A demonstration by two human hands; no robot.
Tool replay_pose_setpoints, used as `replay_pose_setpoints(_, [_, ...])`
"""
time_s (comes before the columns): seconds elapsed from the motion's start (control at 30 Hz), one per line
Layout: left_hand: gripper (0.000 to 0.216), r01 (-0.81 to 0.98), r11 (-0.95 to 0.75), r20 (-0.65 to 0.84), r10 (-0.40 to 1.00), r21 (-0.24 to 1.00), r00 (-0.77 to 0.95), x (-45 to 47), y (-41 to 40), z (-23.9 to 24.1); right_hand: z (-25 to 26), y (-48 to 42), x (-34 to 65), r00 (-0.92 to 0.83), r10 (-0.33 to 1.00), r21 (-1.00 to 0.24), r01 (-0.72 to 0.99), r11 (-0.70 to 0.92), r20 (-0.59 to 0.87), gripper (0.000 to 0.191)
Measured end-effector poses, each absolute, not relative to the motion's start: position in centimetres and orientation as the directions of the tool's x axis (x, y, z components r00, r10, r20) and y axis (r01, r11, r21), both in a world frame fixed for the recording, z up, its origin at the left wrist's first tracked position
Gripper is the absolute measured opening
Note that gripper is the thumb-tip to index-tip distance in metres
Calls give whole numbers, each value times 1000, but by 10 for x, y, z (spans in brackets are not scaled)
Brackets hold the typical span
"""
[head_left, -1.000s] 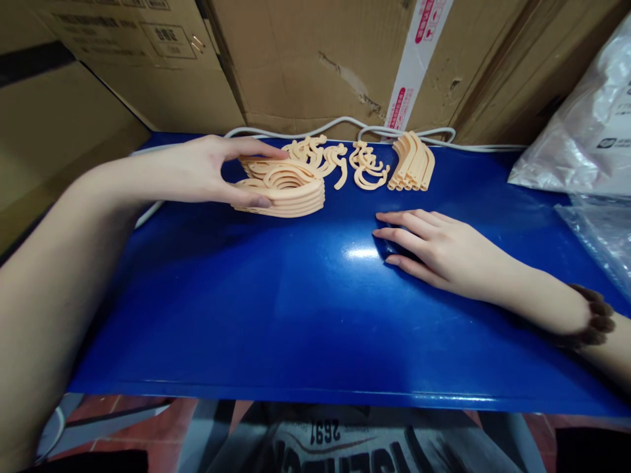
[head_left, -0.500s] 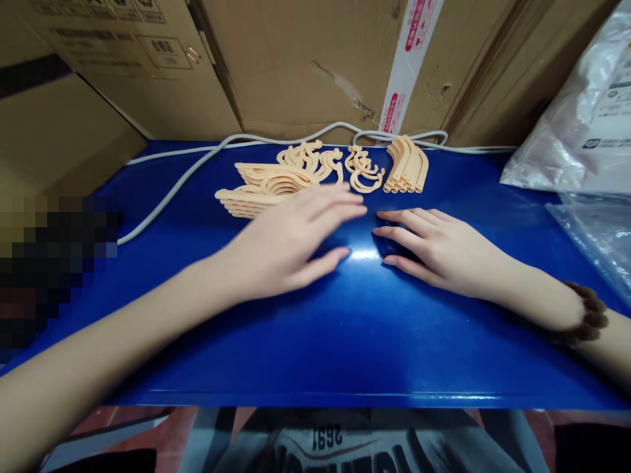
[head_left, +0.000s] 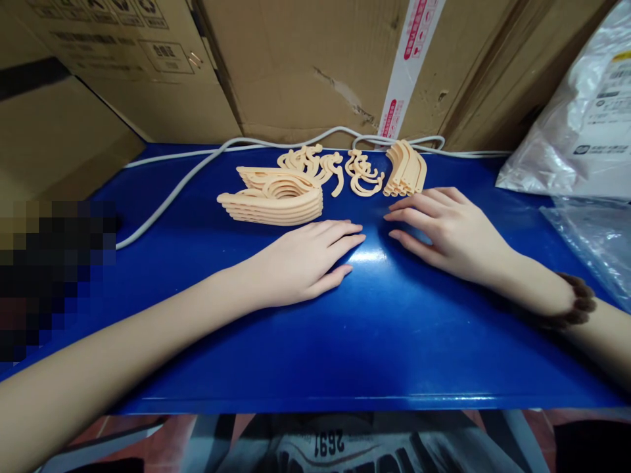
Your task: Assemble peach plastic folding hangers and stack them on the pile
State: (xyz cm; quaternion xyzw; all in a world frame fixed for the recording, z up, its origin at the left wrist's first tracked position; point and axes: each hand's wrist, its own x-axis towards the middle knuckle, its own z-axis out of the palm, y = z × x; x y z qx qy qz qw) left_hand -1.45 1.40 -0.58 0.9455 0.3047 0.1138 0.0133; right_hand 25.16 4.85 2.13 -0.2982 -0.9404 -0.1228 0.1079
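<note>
My left hand (head_left: 300, 259) lies flat on the blue table (head_left: 315, 341), fingers stretched out, holding nothing, just in front of a stack of peach plastic arched parts (head_left: 273, 200). My right hand (head_left: 453, 230) hovers low over the table with fingers spread, empty, just in front of a row of curved peach strips (head_left: 405, 169). Between these lie small peach hook pieces (head_left: 362, 172) and more curled pieces (head_left: 313, 161).
Cardboard boxes (head_left: 305, 59) stand along the back edge. A white cable (head_left: 187, 177) runs across the table's rear and left. Clear plastic bags (head_left: 586, 125) lie at the right. A dark bead bracelet (head_left: 574, 302) circles my right wrist.
My left hand let go of the stack of arched parts and came down flat on the table near the centre. My right hand shifted slightly farther away, toward the curved strips.
</note>
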Motion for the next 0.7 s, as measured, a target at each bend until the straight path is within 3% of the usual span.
replay_pose_setpoints(0.2, [47, 563, -823, 220, 566, 82, 795, -15, 14, -6, 41, 67, 242, -785, 536, 219, 608, 763, 311, 38])
replay_pose_setpoints(0.27, [47, 558, -825, 226, 562, 88, 796, -15, 15, -6, 44, 78, 234, -772, 584, 246, 635, 733, 252, 40])
replay_pose_setpoints(0.47, [45, 556, -824, 234, 565, 109, 791, -15, 15, -6, 35, 122, 205, -674, 674, 328, 738, 590, 304, 37])
replay_pose_setpoints(0.7, [45, 550, -827, 243, 560, 115, 792, -15, 15, -6, 27, 148, 189, -587, 781, 288, 802, 524, 214, 40])
